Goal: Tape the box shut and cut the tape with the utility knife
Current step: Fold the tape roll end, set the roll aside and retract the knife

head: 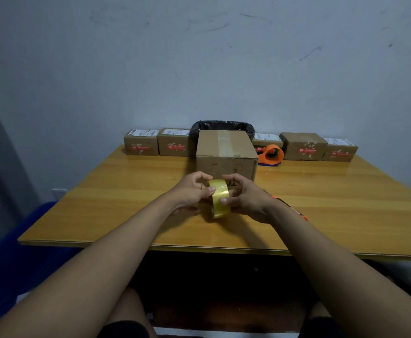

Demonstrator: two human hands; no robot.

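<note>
A brown cardboard box [225, 152] stands in the middle of the wooden table [106, 191], with a strip of clear tape along its top seam. Just in front of it I hold a roll of yellowish clear tape [220, 200] on edge above the table. My left hand [189, 193] grips the roll's left side and my right hand [247, 197] grips its right side, both thumbs pressed on the outer band. An orange and black utility knife [294, 209] lies on the table behind my right wrist, mostly hidden by it.
Several small brown parcels with red labels [141, 143] line the table's back edge against the wall. A bin with a black liner [222, 126] sits behind the box. An orange tape dispenser [271, 154] lies right of the box.
</note>
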